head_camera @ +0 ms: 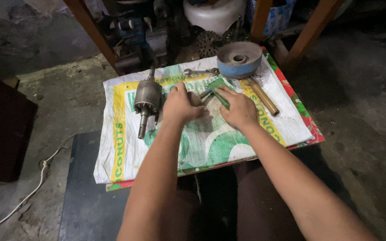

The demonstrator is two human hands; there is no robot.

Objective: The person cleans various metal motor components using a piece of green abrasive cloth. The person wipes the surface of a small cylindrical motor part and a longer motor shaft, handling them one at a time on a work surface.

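1. On the sack-covered counter (287,127), left hand (180,107) is closed on a small metal part (196,98): probably rigid and light, pinched by its edges.
2. Right hand (240,109) presses a green abrasive sheet (220,87), likely thin and flexible.

Grey metal motor armature with a protruding shaft (147,101) lying just left of the fingers, steel open-ended spanner (200,71) just beyond the fingertips, round blue-grey metal housing (239,59) farther beyond, wooden-handled tool (262,96) right of the fingers, white cable (32,189) trailing over the floor well to the left.
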